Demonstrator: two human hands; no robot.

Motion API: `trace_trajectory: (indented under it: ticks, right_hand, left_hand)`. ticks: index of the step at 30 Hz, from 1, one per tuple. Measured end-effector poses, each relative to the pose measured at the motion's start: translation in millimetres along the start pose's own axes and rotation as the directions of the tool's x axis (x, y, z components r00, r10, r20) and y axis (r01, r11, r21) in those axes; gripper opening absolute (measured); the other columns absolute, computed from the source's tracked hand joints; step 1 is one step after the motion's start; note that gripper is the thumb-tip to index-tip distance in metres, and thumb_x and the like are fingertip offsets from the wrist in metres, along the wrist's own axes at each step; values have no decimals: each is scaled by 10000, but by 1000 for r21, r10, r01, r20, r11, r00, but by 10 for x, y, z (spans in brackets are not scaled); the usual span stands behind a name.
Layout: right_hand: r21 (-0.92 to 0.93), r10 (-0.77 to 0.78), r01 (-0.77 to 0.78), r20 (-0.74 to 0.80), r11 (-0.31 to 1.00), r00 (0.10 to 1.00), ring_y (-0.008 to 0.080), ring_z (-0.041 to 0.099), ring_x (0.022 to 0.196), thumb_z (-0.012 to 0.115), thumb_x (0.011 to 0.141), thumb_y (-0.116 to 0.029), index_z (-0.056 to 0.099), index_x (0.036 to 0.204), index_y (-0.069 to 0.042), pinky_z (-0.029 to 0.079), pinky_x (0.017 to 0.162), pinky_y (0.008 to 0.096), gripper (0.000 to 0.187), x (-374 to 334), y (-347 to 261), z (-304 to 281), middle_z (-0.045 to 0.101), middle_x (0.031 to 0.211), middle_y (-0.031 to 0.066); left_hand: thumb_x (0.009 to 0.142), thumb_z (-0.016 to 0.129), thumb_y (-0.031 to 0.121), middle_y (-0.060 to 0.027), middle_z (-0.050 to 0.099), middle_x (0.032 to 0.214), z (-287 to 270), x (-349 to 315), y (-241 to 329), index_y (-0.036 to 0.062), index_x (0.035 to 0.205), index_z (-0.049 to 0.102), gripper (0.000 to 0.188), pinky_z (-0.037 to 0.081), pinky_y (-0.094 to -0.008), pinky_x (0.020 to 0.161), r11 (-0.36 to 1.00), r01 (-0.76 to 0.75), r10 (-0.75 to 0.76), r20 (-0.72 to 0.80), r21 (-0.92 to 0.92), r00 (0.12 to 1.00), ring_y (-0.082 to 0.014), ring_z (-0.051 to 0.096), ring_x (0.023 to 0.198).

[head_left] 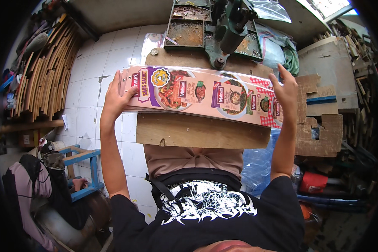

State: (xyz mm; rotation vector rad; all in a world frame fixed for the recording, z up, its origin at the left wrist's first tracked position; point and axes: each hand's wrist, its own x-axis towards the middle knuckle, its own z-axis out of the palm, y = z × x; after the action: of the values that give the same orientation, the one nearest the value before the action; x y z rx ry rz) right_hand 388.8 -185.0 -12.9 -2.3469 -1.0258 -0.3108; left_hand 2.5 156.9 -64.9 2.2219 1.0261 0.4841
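A stack of long printed cardboard sheets (206, 94), peach-coloured with food pictures and eyelet holes at the left end, lies across a wooden board (201, 131) above my lap. Its left end is gripped by my left hand (121, 95), thumb on top and fingers around the edge; there several layers fan out slightly. My right hand (286, 90) rests against the right end of the stack, fingers stretched and apart, palm by the short edge. Just beyond the sheets stands a dark green hand press (229, 40).
Green metal trays (185, 33) with small bits flank the press. Cut brown boards (319, 130) lie at the right, near clear plastic (258, 164). Wooden slats (46, 71) are stacked at the far left. A blue frame stool (86, 159) stands on the white tiles.
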Motion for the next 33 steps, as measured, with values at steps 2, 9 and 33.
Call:
trace_trajectory:
  ticks: [2,9,33]
  right_hand:
    - [-107,139,-145,-60,984,989,377,613,1048,669,872,-337,581,1262,20,454,948,427,536,-248,377,-134,620,1206,237]
    - [351,502,-574,280,740,818,240,633,977,527,978,-427,554,1271,38,472,899,346,550,-731,1208,-21,661,1103,195]
    - [588,461,-603,393,538,795,121,633,822,566,962,-272,543,1206,52,514,736,270,406,-443,974,111,655,1004,89]
  left_hand:
    - [769,775,451,-325,507,1293,9,6,2,-95,1460,254,1023,487,-339,942,980,56,-55,13,-189,998,-330,585,1155]
    - [806,779,295,-192,652,1069,-60,82,99,-95,1296,437,714,542,-290,809,902,192,-131,178,-386,975,-205,669,933]
    - [818,641,151,-181,592,1158,-114,-54,75,-84,1365,335,669,482,-324,965,756,239,-92,262,-609,961,-214,613,1052]
